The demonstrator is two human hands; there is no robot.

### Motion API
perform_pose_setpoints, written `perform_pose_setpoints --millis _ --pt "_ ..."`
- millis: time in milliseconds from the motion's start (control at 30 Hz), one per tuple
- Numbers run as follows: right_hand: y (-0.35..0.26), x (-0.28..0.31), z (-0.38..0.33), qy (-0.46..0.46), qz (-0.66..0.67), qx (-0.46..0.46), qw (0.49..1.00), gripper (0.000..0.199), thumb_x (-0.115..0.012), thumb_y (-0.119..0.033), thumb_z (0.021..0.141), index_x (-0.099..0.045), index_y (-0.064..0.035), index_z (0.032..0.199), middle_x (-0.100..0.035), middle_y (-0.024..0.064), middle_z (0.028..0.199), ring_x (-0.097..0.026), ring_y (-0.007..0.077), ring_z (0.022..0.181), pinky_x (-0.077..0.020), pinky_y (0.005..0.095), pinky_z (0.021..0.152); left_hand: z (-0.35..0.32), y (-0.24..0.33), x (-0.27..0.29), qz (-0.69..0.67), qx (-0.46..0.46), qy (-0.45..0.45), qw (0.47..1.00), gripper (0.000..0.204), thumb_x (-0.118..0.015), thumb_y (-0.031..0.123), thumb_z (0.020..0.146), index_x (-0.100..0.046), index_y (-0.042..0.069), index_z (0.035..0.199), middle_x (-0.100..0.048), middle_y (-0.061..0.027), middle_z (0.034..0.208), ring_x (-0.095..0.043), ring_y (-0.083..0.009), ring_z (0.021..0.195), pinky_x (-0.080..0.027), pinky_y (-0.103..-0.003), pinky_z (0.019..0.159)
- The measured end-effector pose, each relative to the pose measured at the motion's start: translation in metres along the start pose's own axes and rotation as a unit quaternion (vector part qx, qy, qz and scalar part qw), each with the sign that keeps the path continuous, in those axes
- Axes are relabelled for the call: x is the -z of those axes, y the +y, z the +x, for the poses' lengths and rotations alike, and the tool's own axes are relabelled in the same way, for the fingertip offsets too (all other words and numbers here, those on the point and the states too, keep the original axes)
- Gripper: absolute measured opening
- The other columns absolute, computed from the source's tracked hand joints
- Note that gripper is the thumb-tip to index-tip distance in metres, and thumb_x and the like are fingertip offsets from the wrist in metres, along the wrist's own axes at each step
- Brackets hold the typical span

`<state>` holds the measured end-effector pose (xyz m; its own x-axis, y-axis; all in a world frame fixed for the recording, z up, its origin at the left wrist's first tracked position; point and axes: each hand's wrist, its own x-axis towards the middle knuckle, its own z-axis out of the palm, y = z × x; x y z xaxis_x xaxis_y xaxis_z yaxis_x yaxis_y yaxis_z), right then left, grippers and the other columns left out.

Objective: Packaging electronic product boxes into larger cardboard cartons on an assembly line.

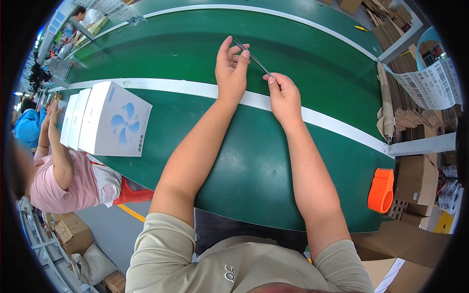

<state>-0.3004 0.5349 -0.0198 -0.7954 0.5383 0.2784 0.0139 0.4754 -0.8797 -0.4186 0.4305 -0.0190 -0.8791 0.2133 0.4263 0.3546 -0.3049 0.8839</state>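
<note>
A slender dark stick [259,64], showing two close parallel lines like tweezers, slants between my hands above the green work surface. Its lower right end is pinched between the thumb and fingers of my right hand [286,96]. At the upper part my left hand [231,71] has its thumb and bent fingers around the stick, while the index finger points up and away. What exact kind of tool it is cannot be made out. Both forearms reach over the green table [244,171] and the white rail [190,88] crossing it.
White boxes [117,122] with a blue fan picture stand at the table's left. An orange tape dispenser [381,190] sits near the right edge. Co-workers, one in a pink shirt [73,180], are at the left. Printed labels [425,85] hang at right; a yellow cutter [360,28] lies far back.
</note>
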Motion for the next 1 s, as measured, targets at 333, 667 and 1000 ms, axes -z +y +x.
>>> perform_pose_setpoints --millis 333,667,1000 --pt "0.003 -0.002 0.001 0.01 0.02 0.051 0.998 0.026 -0.057 -0.021 0.105 -0.073 -0.001 0.106 -0.065 0.0073 0.091 -0.058 0.0164 0.078 -0.0469 0.0309 0.073 -0.001 0.005 0.001 -0.051 -0.009 0.024 0.998 0.042 -0.064 0.008 0.101 -0.047 -0.003 0.138 -0.071 -0.0173 0.122 -0.063 -0.011 0.09 -0.052 -0.024 0.083" --pt "0.001 -0.003 0.003 0.028 -0.004 0.036 0.999 0.025 -0.057 -0.021 0.104 -0.072 -0.0022 0.1 -0.061 0.0096 0.084 -0.058 0.0232 0.075 -0.0473 0.0354 0.07 -0.002 0.005 0.001 -0.053 -0.003 0.042 0.998 0.047 -0.065 0.005 0.1 -0.044 -0.001 0.141 -0.071 -0.017 0.122 -0.063 -0.0105 0.089 -0.053 -0.025 0.082" --pt "0.018 -0.004 0.009 0.099 0.036 0.012 0.994 0.033 -0.053 -0.028 0.109 -0.073 -0.0015 0.105 -0.056 0.0025 0.076 -0.048 0.0121 0.07 -0.0426 0.0303 0.067 -0.018 0.004 -0.005 0.048 -0.094 -0.05 0.993 0.056 -0.059 -0.001 0.099 -0.037 0.001 0.151 -0.06 -0.0188 0.143 -0.064 -0.0115 0.089 -0.052 -0.026 0.08"
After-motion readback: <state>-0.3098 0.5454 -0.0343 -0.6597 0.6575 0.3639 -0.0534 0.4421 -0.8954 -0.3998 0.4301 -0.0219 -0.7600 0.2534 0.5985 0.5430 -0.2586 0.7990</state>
